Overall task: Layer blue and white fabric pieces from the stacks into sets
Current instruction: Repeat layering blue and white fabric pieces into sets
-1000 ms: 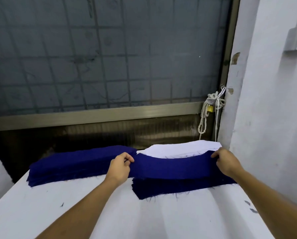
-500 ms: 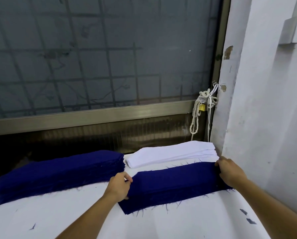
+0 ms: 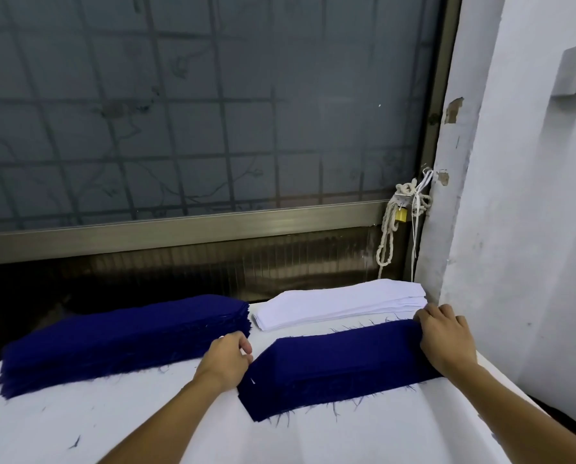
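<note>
**Person, as seen from the head camera**
- Left hand (image 3: pixel 224 358): bare, back of hand and knuckles showing.
- Left forearm (image 3: pixel 166 420): bare along all its visible length, running in from the lower centre of the frame.
- Right hand (image 3: pixel 445 339): bare, back of hand and four fingers showing.
- Right forearm (image 3: pixel 527 406): bare likewise, running in from the lower right corner.

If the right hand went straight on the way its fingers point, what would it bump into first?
Most likely the white fabric stack, lying just beyond the right hand, which grips the near blue pile, though depth is uncertain.
</note>
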